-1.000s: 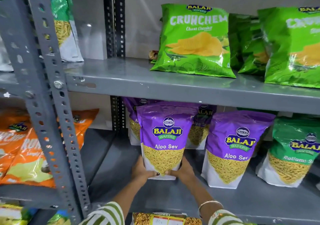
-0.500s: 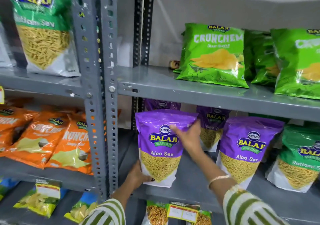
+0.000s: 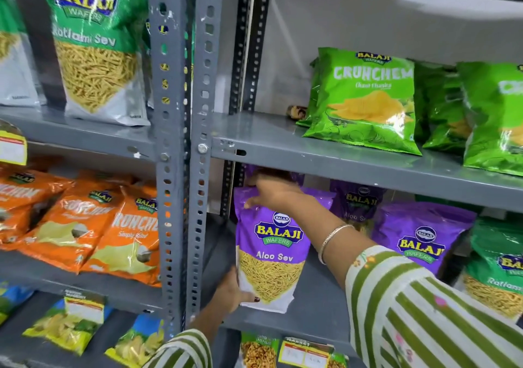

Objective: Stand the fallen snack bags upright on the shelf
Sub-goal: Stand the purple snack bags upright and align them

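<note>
While we are looking at the far left of the rack, a tall green Ratlami Sev bag [image 3: 96,56] is standing upright on the upper left shelf [image 3: 85,136], and a yellow price tag [image 3: 12,149] is hanging at that shelf's edge. Below it, orange chip bags [image 3: 85,226] are leaning back in an overlapping row, and yellow and blue packets [image 3: 65,325] are lying on the level under those. Two grey perforated uprights [image 3: 184,141] are dividing the rack down the middle.

Just right of the uprights, our left hand [image 3: 232,291] is wrapping around the lower left corner of the purple Aloo Sev bag [image 3: 270,254], thumb pressing on the front. The bag is standing upright on the lower right shelf [image 3: 319,311], near its front edge. Our right hand [image 3: 271,192] is closing on the bag's top edge, fingers curling behind it and thumb on the front, so both hands are clamping the same bag. A thin bangle [image 3: 331,240] is sitting on our right wrist, and a green striped sleeve [image 3: 424,311] is covering the forearm.

Further right, two more purple bags [image 3: 421,234] are standing upright, one behind our arm, beside a green bag [image 3: 498,265] at the frame's edge. On the shelf above, green Crunchem bags [image 3: 365,98] are leaning back against one another.
</note>
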